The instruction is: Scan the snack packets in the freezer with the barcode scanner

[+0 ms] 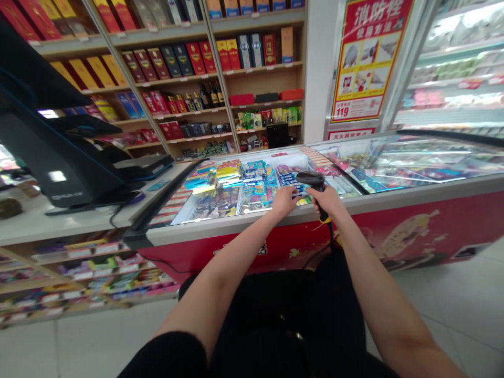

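Note:
My right hand (328,200) is wrapped round the handle of a black barcode scanner (312,179). The scanner's head points to the left, and its cable hangs down toward my legs. Just left of it, my left hand (285,201) is closed, fingers and thumb drawn together. What it holds, if anything, is too small to make out. Both hands are over the front edge of a red chest freezer (283,247) with a glass top. Under the glass lie packs of ice cream (255,178) in bright wrappers.
At left a black checkout terminal (74,173) stands on a white counter (35,226), with stocked shelves below. Wooden shelves (260,79) hold boxes and bottles behind the freezer. A red and yellow poster (366,63) hangs beside a display fridge (460,89).

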`<act>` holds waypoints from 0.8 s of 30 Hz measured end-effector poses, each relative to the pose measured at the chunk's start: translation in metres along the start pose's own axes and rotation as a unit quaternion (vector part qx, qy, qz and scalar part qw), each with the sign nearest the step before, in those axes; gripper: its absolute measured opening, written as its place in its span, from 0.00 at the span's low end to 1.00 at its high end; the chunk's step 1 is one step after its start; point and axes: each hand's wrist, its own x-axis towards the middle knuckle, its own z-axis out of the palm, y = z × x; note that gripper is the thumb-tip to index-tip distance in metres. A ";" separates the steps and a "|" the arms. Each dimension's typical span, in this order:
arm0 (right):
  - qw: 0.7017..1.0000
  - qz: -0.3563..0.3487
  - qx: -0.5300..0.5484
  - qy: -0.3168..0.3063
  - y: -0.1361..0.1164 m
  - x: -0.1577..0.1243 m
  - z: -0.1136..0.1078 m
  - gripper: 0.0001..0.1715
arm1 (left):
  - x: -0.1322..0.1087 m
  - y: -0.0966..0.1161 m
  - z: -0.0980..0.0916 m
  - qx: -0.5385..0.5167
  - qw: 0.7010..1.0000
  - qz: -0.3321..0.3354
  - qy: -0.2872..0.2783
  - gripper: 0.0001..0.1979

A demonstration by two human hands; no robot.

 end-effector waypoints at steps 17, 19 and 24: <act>0.999 0.032 0.028 -0.028 0.019 0.000 0.006 0.12 | 0.021 -0.031 -0.012 0.056 0.994 -0.077 0.050 0.16; 0.998 0.039 0.034 -0.041 0.022 0.000 0.015 0.12 | 0.027 -0.052 -0.028 0.070 0.990 -0.099 0.067 0.16; 0.996 0.037 0.034 -0.078 0.028 0.004 0.038 0.15 | 0.052 -0.113 -0.066 0.123 0.975 -0.142 0.121 0.17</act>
